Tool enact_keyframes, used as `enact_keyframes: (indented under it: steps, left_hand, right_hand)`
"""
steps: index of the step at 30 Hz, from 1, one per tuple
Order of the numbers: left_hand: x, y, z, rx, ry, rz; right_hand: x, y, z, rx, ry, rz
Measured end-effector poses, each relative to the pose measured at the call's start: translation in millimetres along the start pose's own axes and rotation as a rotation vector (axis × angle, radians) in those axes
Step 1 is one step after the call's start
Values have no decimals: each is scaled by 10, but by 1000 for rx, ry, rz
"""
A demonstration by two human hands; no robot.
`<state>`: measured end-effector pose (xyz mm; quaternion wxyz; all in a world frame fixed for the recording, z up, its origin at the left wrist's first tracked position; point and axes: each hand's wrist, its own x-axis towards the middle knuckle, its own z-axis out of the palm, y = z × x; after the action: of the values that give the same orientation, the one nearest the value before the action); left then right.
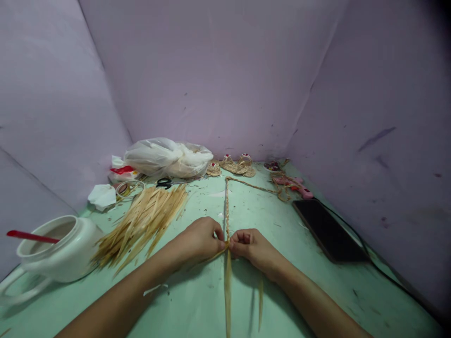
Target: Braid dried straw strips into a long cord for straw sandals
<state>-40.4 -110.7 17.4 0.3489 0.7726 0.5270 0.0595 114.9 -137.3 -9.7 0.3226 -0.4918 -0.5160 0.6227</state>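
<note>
A thin straw braid (227,206) runs away from me up the middle of the green table, then bends right toward the back. Its near end sits between my two hands. My left hand (204,238) pinches the braid's end and a strand from the left side. My right hand (252,246) is closed at the same spot from the right, fingertips together on the strands. One loose flat straw strand (228,295) hangs down toward me between the hands, and another strand (260,303) hangs below my right hand. The exact crossing of the strands is hidden by my fingers.
Left of my hands lie a pile of flat straw strips (144,220), black scissors (164,183) and a white pot (63,249) with a red stick. At the back are a plastic bag (169,157) and small woven pieces (234,166). A dark phone-like slab (329,232) and pink glue gun (296,185) lie right.
</note>
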Motion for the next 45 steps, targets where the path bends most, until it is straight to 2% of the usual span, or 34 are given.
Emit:
enact_keyframes:
  steps: [3, 8, 12, 18, 23, 25, 31, 35, 39, 45]
  left_hand:
    - [8, 18, 3, 39, 36, -38]
    - [14, 2, 7, 14, -81, 33]
    - [-4, 11, -20, 5, -79, 48]
    - [-23, 46, -92, -31, -158, -46]
    - [-32, 85, -67, -16, -159, -16]
    - [-38, 104, -55, 9, -137, -4]
    - [5, 79, 56, 82, 45, 18]
    - [42, 29, 125, 89, 40, -14]
    - [17, 65, 118, 106, 15, -18]
    - [-22, 122, 169, 241, 106, -41]
  right_hand:
    - [7, 15, -1, -10, -6, -10]
    - [15, 34, -7, -17, 2, 3]
    - [11, 25, -7, -7, -2, 8]
    - [2, 10, -1, -18, 5, 4]
    - [17, 36, -12, -21, 24, 8]
    - [18, 35, -11, -17, 21, 6]
    - [-4, -5, 4, 15, 32, 24]
    - [-4, 3, -1, 19, 30, 10]
    - [11, 39, -16, 11, 22, 2]
    - [48, 92, -23, 18, 23, -15]
